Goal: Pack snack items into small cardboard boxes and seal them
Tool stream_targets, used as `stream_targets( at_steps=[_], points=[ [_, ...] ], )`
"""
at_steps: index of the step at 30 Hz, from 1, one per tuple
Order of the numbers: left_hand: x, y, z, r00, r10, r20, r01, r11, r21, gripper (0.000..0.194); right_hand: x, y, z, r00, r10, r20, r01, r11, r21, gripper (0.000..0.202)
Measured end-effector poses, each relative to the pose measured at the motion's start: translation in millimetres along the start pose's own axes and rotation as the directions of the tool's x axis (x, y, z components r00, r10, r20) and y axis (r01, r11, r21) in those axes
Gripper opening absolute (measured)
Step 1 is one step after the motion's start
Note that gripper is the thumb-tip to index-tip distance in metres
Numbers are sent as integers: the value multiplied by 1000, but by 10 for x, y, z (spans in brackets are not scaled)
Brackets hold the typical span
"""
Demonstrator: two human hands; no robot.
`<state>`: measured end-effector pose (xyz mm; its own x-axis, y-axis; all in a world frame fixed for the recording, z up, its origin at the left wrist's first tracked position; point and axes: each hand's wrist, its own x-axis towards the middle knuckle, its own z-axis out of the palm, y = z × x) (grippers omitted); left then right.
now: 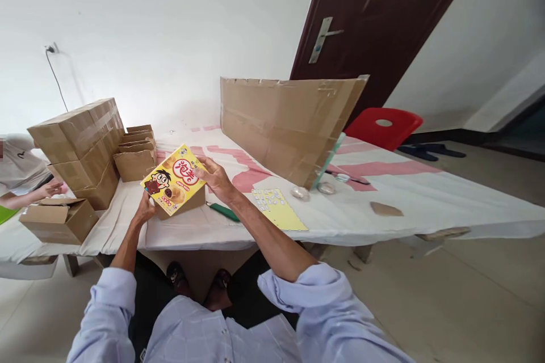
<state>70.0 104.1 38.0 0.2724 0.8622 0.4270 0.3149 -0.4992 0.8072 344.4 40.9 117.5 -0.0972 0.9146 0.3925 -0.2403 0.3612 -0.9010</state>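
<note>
A yellow snack box [175, 180] with a cartoon face and red lettering is held tilted above the table, its printed front towards me. My left hand [145, 207] grips its lower left corner, the fingers partly hidden by the box. At its right edge my right hand [216, 177] is closed round the side. Partly covered by the snack box, a brown cardboard box [187, 207] sits just below it. A green-handled tool [224, 211] lies to the right of that, beside a yellow sheet with pale stickers [283, 215].
Stacked cartons [80, 136] and upright cardboard pieces [136, 159] stand left. An open carton [59, 221] is near another person's hand [50, 188]. A large cardboard panel [289, 125] rises at the back. Rolls of clear tape [300, 193] and a cardboard scrap [386, 209] lie right.
</note>
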Motion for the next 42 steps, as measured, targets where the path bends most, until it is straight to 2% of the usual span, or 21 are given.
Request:
stream_targets(
  at_steps=[2,4,7,8,9,11,12,13,14,16,18,19,21,26,31,35,42],
  points=[
    [105,4,-105,996,-43,-73,43,999,7,117,5,55,-43,1000,6,-14,-6,999,-33,75],
    [82,13,-224,981,-83,-174,90,995,33,110,11,130,-99,999,16,-32,-18,998,-66,75],
    [-156,105,-341,936,-130,-326,155,987,52,92,23,272,-167,998,37,-51,-44,991,-129,80],
    [-261,171,-345,933,-150,-328,169,985,30,86,27,320,-173,998,52,-43,-58,987,-152,82],
    [-365,256,-328,942,-172,-289,178,984,-5,80,31,364,-169,997,72,-24,-75,982,-173,85],
    [-532,466,-244,974,-207,-88,197,974,-114,75,38,430,-126,996,93,18,-88,977,-196,90],
    [-585,578,-187,978,-207,3,205,967,-152,74,38,449,-88,997,74,24,-68,978,-196,93],
    [-618,683,-129,978,-207,36,210,960,-187,74,33,459,-41,999,32,14,-28,981,-191,97],
    [-632,775,-73,979,-202,12,200,954,-225,74,21,462,15,1000,-28,-7,26,983,-180,100],
    [-624,900,18,970,-188,-153,135,944,-302,73,-31,462,149,988,-149,-39,141,977,-160,104],
    [-607,934,85,930,-168,-327,46,935,-351,71,-114,490,299,977,-213,-21,207,966,-152,99],
    [-608,918,113,910,-165,-381,17,932,-362,69,-159,526,372,975,-223,-10,219,964,-151,95],
    [-639,830,170,890,-192,-413,15,919,-395,67,-240,652,497,975,-222,-18,217,965,-150,87],
    [-858,447,323,879,-382,-285,182,822,-539,75,-375,1211,609,977,-145,-157,128,985,-113,93],
    [-1028,118,434,854,-464,-235,274,786,-555,71,-532,1674,600,975,-9,-221,-1,999,-45,99],
    [-1055,-38,473,846,-487,-218,303,774,-556,70,-575,1810,591,963,6,-271,-21,998,-53,99],
    [-1077,-143,487,853,-479,-209,305,781,-544,67,-550,1883,563,969,19,-248,-31,998,-46,95]
  ],
)
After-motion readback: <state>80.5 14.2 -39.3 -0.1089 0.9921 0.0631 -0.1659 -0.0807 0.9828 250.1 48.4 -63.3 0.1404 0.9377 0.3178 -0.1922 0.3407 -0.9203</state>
